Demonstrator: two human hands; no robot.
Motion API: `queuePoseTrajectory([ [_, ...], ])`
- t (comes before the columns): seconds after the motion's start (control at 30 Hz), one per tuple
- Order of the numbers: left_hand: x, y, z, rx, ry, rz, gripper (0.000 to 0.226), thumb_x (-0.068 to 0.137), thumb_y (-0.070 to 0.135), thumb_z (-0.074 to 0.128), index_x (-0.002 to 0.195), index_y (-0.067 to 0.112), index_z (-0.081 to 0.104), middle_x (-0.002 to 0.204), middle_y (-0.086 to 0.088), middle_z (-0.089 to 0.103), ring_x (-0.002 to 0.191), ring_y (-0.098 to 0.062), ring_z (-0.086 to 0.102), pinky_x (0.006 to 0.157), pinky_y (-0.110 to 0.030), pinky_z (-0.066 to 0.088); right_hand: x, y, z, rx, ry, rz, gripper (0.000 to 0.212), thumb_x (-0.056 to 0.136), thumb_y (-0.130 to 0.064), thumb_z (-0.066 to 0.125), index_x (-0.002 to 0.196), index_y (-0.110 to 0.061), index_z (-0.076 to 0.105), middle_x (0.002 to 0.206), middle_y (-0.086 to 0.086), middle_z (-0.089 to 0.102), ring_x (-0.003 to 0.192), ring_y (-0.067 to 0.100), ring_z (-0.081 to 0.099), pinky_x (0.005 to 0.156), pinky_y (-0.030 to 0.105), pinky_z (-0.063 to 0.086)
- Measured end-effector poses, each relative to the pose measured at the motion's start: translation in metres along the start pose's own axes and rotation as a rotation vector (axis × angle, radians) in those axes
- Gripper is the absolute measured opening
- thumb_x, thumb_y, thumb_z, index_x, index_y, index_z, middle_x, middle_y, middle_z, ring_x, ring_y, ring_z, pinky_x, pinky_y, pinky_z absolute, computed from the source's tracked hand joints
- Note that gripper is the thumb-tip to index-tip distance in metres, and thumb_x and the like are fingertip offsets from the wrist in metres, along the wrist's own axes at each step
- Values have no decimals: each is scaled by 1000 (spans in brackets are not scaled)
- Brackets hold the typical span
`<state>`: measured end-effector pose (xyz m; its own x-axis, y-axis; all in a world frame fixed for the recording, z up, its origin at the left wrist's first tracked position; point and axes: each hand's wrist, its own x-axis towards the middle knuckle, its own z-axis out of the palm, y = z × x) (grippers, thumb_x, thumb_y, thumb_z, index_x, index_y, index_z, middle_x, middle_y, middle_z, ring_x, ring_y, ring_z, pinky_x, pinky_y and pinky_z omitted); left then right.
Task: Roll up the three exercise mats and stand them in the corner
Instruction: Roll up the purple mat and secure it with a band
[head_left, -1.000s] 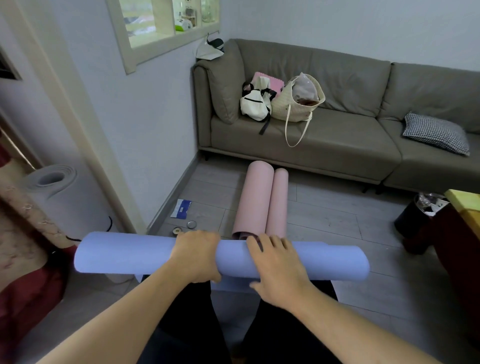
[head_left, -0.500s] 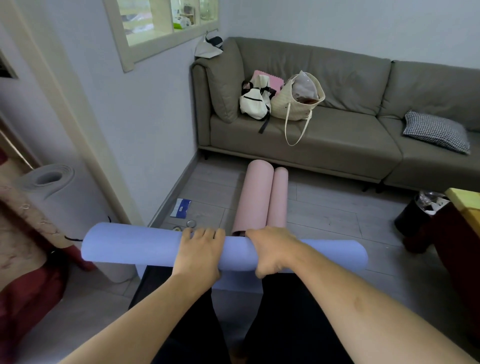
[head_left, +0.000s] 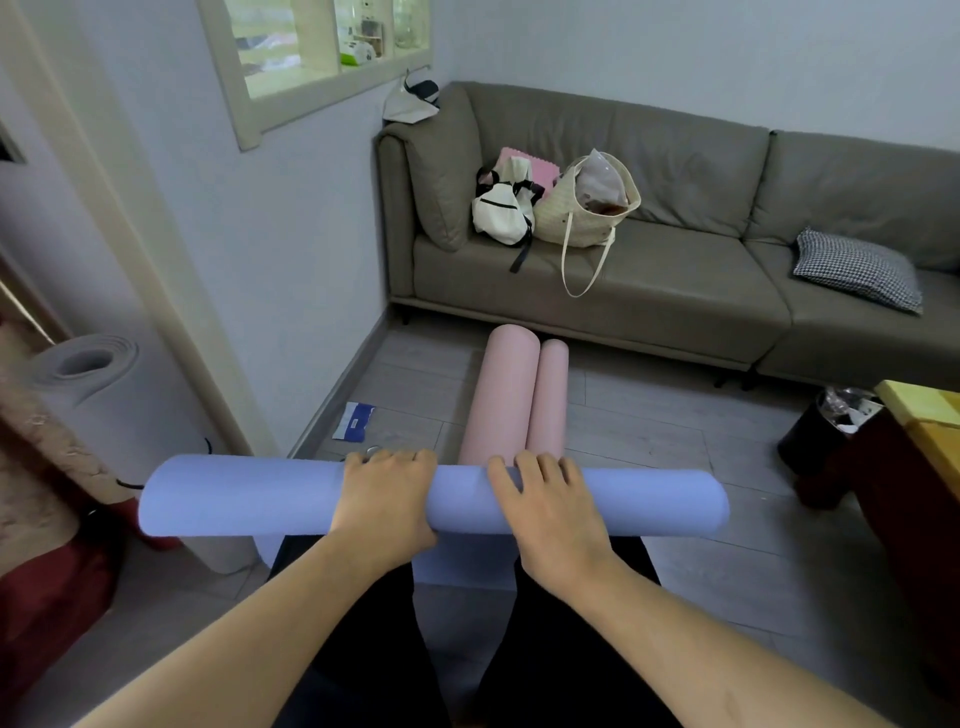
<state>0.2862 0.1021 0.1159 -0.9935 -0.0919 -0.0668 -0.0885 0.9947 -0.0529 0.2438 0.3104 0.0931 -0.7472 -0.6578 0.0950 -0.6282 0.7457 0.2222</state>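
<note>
Blue mat roll (head_left: 249, 501) crosswise, long axis left-right, under both hands.

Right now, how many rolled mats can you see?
4: a blue mat under both hands, two pink mats lying side by side before the sofa, and a grey mat standing at left.
</note>
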Motion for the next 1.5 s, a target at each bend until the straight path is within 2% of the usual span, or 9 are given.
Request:
queuePoseTrajectory([
  [0.17,-3,-6,-8,-13,-131,28,57,70,46,75,117,28,50,116,7,64,109,-21,62,89,-36,44,11,10,-27,86,-132,-104,84,64,-12,83,132,-21,35,112,7,57,97,33,58,73,41,38],
  [0.63,-6,6,3,103,-114,84,69,73,53,78,127,26,44,127,1,60,117,-26,58,105,-44,41,45,23,-34,379,-629,-64,70,67,-21,84,127,-31,49,109,-4,64,93,25,65,81,44,61],
  [0.73,-4,8,5,91,-90,54,61,73,49,75,122,27,46,122,4,62,113,-25,60,101,-45,43,37,17,-30,311,-517,-54,68,68,-22,82,126,-28,46,108,-3,61,94,26,63,77,42,58],
  [0.9,-2,3,-2,54,-23,34,49,68,44,74,105,30,47,107,8,65,98,-22,63,84,-39,38,-10,2,-5,75,-30,-31,88,67,-38,87,140,-18,41,118,7,56,98,32,57,82,45,49],
  [1.07,2,0,-19,17,-32,66,49,65,46,75,100,31,45,97,11,63,90,-21,61,82,-36,40,-6,8,-15,38,65,-29,84,60,-28,87,132,-17,45,107,7,58,89,32,57,75,43,48],
  [1.17,6,-6,-26,-37,-219,85,56,56,54,78,99,33,49,93,10,62,82,-21,59,74,-33,49,3,15,-39,117,-95,-84,71,65,-24,78,125,-22,40,105,3,57,90,30,58,68,39,39],
  [1.27,-1,-4,-22,21,-374,158,62,60,60,80,105,32,48,94,9,56,80,-21,55,71,-33,50,-1,12,-44,214,-309,-129,65,66,-27,76,116,-24,35,101,1,59,86,31,62,64,40,50],
  [1.37,-15,2,-11,17,-306,158,68,64,57,78,120,32,48,100,10,58,88,-21,59,76,-33,45,-1,9,-40,260,-450,-115,63,66,-32,80,106,-28,31,93,-2,61,79,27,63,66,43,58],
  [1.5,-18,4,0,11,-163,178,73,61,57,76,122,32,46,116,10,64,103,-20,64,87,-36,48,20,14,-47,302,-586,-99,67,68,-38,86,109,-29,34,90,-7,56,73,15,56,62,36,49],
])
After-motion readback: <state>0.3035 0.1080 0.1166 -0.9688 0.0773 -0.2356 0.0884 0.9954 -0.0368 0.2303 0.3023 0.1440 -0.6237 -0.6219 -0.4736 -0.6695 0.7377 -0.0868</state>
